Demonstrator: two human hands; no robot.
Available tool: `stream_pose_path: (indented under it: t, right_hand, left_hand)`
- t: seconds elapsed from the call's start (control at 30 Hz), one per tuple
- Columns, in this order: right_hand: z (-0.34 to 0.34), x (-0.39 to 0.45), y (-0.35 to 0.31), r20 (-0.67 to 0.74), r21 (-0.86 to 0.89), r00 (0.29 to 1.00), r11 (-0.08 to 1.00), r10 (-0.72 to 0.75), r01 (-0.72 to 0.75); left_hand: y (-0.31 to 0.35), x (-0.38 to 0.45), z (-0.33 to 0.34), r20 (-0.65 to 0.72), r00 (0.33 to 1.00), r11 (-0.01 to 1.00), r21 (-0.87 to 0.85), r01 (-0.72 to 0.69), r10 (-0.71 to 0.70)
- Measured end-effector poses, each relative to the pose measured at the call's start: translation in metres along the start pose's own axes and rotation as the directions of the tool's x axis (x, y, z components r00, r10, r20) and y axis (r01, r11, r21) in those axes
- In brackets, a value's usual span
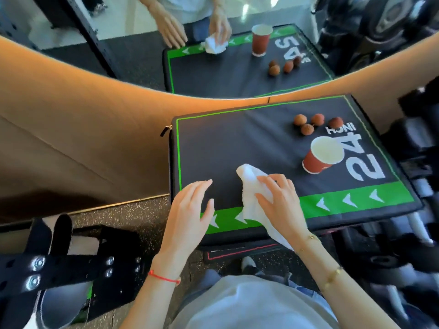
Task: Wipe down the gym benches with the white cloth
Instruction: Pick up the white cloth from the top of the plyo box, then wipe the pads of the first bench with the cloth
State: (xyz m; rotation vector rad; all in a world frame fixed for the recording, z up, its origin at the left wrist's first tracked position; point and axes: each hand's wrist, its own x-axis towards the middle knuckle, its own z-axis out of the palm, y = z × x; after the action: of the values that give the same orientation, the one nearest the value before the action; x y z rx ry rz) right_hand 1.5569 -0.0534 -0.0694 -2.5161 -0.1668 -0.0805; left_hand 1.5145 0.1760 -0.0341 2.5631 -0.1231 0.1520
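A black padded bench top with green edging and a white "24 INCH" print lies in front of me. My right hand grips a crumpled white cloth and presses it against the pad near the front green stripe. Part of the cloth hangs over the front edge. My left hand hovers or rests with relaxed fingers at the pad's front left corner, holding nothing.
A red paper cup stands on the pad at the right, with several lychees behind it. A mirror behind reflects the scene. A black metal rack is at lower left, dumbbells at right.
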Motion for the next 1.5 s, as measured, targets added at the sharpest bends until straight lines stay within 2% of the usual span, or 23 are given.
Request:
stream_pose_path:
  t: [0.13,0.23,0.37,0.5,0.7,0.9,1.07,1.17,1.27,1.5]
  right_hand:
    - [-0.016,-0.048,-0.017,-0.133,0.027,0.979,0.988,0.157,-0.154]
    - [-0.016,-0.098,-0.041,-0.261,0.059,0.912,0.948,0.317,-0.313]
    - [0.001,-0.176,-0.077,-0.423,0.081,0.775,0.872,0.469,-0.483]
    - [0.016,-0.258,-0.121,-0.511,0.126,0.613,0.758,0.602,-0.640]
    - [0.037,-0.369,-0.179,-0.603,0.198,0.374,0.587,0.704,-0.785]
    - [0.059,-0.471,-0.223,-0.669,0.326,0.137,0.455,0.730,-0.829]
    - [0.073,-0.566,-0.257,-0.705,0.389,-0.023,0.360,0.709,-0.848]
    - [0.079,-0.631,-0.282,-0.709,0.429,-0.093,0.322,0.699,-0.844]
    - [0.085,-0.704,-0.304,-0.698,0.442,-0.138,0.271,0.702,-0.855]
    - [0.087,-0.839,-0.313,-0.693,0.435,-0.168,0.220,0.701,-0.873]
  left_hand:
    - [-0.010,0.008,-0.008,0.075,0.979,0.982,-0.036,-0.188,0.190]
    - [-0.018,0.010,-0.013,0.153,0.923,0.936,-0.064,-0.347,0.353]
    - [-0.027,0.004,-0.014,0.242,0.793,0.828,-0.112,-0.550,0.559]
    - [-0.019,-0.020,-0.015,0.316,0.639,0.708,-0.200,-0.677,0.701]
    - [0.011,-0.090,-0.011,0.387,0.389,0.531,-0.389,-0.753,0.836]
    - [0.048,-0.181,-0.006,0.340,0.147,0.319,-0.532,-0.784,0.929]
    - [0.072,-0.276,-0.004,0.315,-0.007,0.196,-0.608,-0.769,0.949]
    - [0.081,-0.344,-0.005,0.306,-0.059,0.162,-0.648,-0.744,0.950]
    - [0.088,-0.419,-0.010,0.301,-0.082,0.153,-0.679,-0.718,0.950]
    - [0.109,-0.552,-0.008,0.321,-0.104,0.162,-0.702,-0.693,0.942]
